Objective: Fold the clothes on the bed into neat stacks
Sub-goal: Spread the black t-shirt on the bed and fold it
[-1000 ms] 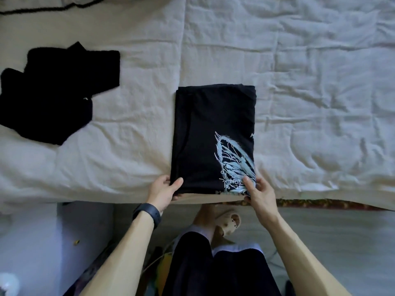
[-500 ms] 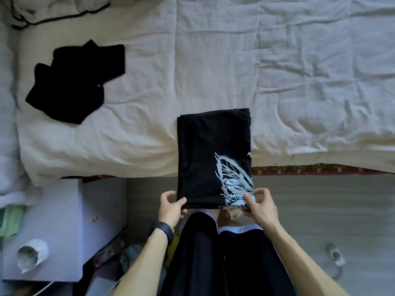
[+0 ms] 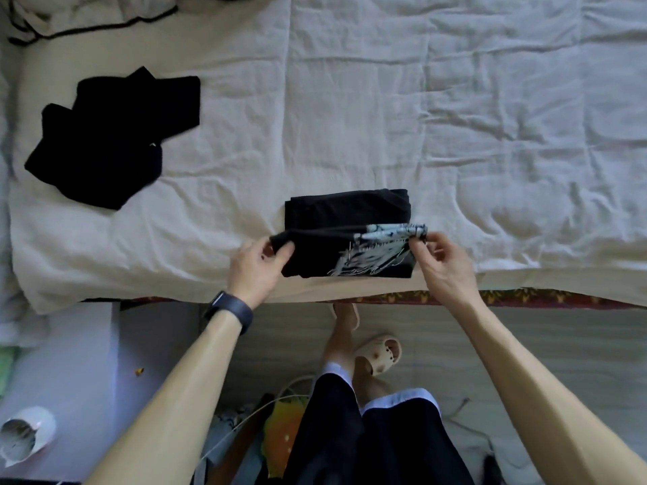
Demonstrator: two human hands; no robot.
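Down by your feet: slipper (image 3: 381, 351) and some cables on the floor, white side unit (image 3: 70, 362) off to your left. None of it touches the job.
Left hand (image 3: 257, 271): thumb and fingers pinched on the left end of the raised fold. Narrow grip, it's got cloth in it.
Right hand (image 3: 443, 266): same deal on the right end, fingertips nipping the edge where the pale print (image 3: 367, 264) wraps over.
Where the shirt is: black t-shirt (image 3: 346, 210) sits at the near edge of the bed (image 3: 455, 117), right in front of you, already a narrow strip and half doubled over.
How it'll handle: I'd say light, floppy jersey with zero stiffness. It'll sag in the middle if your hands drift apart, and the layers can slide on each other.
Where to hold: the two corners you've got look right to me. Keep the edge taut between them and lay it flush on the far edge.
In the way: nothing really, just wrinkled sheet around it.
Further back: black clothes pile (image 3: 112, 134) to the far left, well apart from the shirt. It looks loosely folded at best.
Far corner: rumpled cover with dark piping (image 3: 87, 15).
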